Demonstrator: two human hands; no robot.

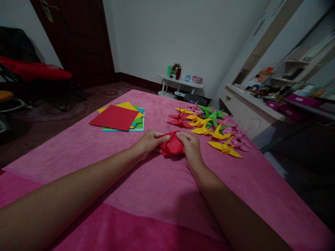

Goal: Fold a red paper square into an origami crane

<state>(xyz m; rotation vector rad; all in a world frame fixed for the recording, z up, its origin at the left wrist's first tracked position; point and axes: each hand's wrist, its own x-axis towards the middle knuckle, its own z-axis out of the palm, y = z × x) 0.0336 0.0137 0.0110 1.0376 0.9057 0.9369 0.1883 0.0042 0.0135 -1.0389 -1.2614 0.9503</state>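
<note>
A partly folded sheet of red origami paper (173, 145) is held up just above the pink cloth, between my two hands. My left hand (151, 142) pinches its left side, thumb on top. On the opposite side, my right hand (190, 143) grips the paper with the thumb near its upper edge. The middle of the paper bulges open, and the fingers beneath it are hidden. Beyond my right hand lie several folded paper cranes in red, yellow, green and pink, the closest being a yellow crane (225, 147).
A loose stack of coloured paper squares (115, 118), red on top, lies on the pink cloth (146, 195) at the left. Past the far edge stands a small white shelf (183, 81). A cluttered dresser (246, 108) is on the right, a red-covered chair (34, 71) on the left.
</note>
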